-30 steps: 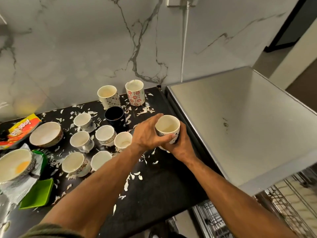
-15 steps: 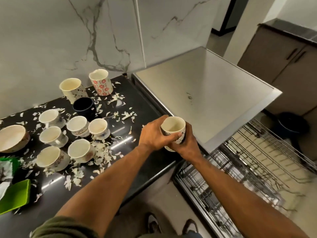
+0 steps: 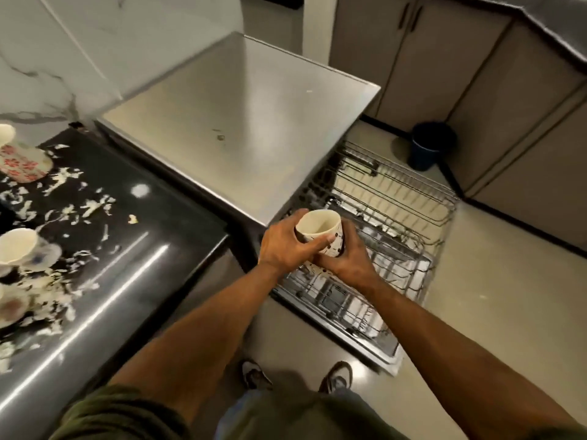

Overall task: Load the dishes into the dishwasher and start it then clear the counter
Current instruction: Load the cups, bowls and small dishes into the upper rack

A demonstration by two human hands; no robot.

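Head view, left hand (image 3: 282,249) and right hand (image 3: 344,263) clasping cup (image 3: 319,230); carried from counter (image 3: 133,249) to above rack (image 3: 390,217)

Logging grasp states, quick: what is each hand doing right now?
Left hand: fingers curled round the cup, holding it.
Right hand: also grips the cup, from its lower far side.

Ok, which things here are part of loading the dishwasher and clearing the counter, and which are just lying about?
Part of the job:
cup, held by left hand and right hand
rack
red-flowered cup
white cup
scraps on the counter

Just lying about:
bin
cabinets
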